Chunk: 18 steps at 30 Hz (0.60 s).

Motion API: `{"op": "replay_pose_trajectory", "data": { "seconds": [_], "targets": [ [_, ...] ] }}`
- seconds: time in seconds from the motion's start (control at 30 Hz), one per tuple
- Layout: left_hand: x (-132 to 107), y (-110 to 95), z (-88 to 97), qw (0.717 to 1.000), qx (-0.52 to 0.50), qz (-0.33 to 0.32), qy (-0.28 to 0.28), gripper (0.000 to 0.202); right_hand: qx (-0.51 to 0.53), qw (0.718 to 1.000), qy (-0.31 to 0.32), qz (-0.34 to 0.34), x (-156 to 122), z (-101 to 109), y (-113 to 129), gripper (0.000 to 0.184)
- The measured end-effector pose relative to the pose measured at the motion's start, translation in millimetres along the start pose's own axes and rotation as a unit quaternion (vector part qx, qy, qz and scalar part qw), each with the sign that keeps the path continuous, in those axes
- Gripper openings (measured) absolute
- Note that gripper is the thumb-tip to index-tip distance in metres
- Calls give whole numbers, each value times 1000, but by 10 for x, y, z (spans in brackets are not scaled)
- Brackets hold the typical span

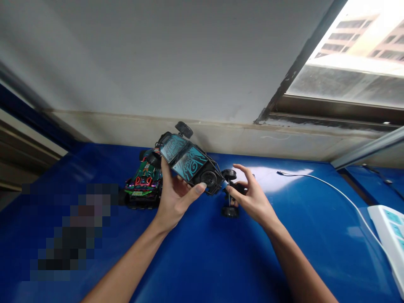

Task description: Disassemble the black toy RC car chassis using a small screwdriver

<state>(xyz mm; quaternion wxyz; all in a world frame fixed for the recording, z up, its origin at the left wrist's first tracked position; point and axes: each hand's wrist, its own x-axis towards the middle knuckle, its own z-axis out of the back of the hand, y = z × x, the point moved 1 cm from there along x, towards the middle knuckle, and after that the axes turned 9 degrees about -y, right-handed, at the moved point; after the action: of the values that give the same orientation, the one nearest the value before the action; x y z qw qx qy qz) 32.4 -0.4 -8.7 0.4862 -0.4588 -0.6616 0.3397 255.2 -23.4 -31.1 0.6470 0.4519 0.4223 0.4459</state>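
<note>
A blue tabletop meets a pale wall. Just above the tabletop, the turquoise-and-black toy buggy rests in the left hand, thumb beside its spare wheel. At the buggy's rear, the right hand grasps a black wheel-and-axle assembly, index finger lifted; whether they join is unclear. Left of the buggy sits a green toy car. The step seems to be handling the wheeled end, calling for steady left-hand support.
</note>
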Motion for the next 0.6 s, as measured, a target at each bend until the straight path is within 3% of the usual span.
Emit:
{"op": "replay_pose_trajectory", "data": {
  "seconds": [0.13,0.27,0.6],
  "targets": [
    [15,9,20,1000,5,0,2,114,20,998,-56,10,63,82,17,68],
    [16,9,34,1000,-2,5,-2,105,74,992,-100,6,104,150,27,70],
    [-9,40,35,1000,9,11,3,101,212,968,-135,-21,237,290,-12,68]
  ]
}}
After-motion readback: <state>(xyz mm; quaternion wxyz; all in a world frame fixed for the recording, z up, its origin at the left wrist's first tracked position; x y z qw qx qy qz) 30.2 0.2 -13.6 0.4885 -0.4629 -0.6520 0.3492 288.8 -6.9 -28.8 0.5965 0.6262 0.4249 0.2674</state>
